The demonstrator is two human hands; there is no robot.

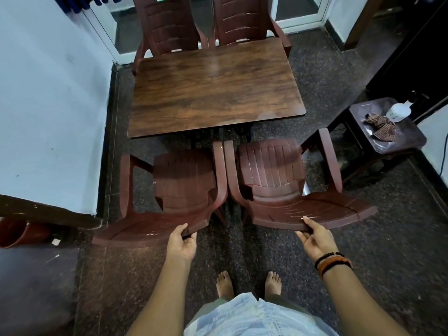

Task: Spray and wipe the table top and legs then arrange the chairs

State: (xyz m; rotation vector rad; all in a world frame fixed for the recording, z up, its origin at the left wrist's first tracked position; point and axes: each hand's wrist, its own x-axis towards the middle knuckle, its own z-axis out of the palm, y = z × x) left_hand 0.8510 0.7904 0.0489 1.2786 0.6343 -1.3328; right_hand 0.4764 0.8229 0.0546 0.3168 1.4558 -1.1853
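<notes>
A brown wood-grain table stands in the middle of the room. Two maroon plastic chairs face it on my side, armrests almost touching. My left hand grips the top edge of the left chair's backrest. My right hand grips the top edge of the right chair's backrest. Two more maroon chairs stand at the table's far side. A spray bottle and a checked cloth lie on a dark stool at the right.
The dark stool stands right of the near chairs. A pale wall runs along the left, close to the table. A dark cabinet stands at the right. My bare feet stand on the speckled floor behind the chairs.
</notes>
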